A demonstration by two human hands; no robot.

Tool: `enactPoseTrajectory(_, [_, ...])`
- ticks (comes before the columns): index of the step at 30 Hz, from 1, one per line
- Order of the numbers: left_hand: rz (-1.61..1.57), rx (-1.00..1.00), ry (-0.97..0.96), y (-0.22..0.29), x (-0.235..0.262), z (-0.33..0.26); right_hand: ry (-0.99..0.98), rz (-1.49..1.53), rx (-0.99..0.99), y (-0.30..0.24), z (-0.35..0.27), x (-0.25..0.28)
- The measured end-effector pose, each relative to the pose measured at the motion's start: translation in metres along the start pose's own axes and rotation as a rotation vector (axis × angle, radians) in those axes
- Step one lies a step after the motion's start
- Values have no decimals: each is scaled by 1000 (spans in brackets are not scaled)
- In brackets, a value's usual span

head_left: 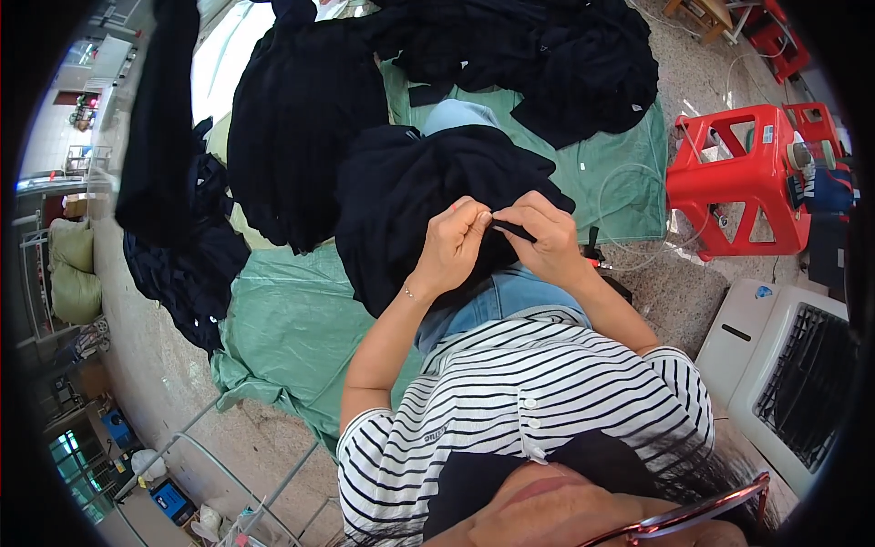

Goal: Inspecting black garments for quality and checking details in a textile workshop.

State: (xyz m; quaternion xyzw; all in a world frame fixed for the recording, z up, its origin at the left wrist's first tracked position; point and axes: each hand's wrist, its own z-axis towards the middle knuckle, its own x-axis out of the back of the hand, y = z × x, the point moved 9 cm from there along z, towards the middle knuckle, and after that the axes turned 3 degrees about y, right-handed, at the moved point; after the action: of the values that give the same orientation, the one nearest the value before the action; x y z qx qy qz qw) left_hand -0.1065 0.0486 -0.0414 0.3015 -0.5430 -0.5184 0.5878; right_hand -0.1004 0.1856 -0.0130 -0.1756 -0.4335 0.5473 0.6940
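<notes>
A dark navy garment (410, 187) lies bunched across my lap, over light blue jeans. Above its near right part, my left hand (452, 242) and my right hand (544, 239) meet almost fingertip to fingertip. The left fingers are closed in a pinch on the garment's cloth. A narrow dark edge of the same garment sticks out from the pinched thumb and fingers of the right hand. Whether anything small is also held between the fingertips cannot be made out.
A green plastic sheet (292, 310) covers the floor around me. On it lie more dark garments (305, 118), with a dark pile (583, 68) at the far right. A red stool (729, 182) and a white air cooler (775, 365) stand at right; metal bars (196, 415) cross the lower left.
</notes>
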Motion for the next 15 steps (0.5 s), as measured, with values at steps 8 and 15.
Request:
enactPoseTrajectory(8, [106, -75, -49, 10, -3, -8, -68, 52, -79, 7, 1, 1])
enactPoseTrajectory(15, [154, -96, 11, 18, -6, -10, -89, 43, -40, 8, 2, 2])
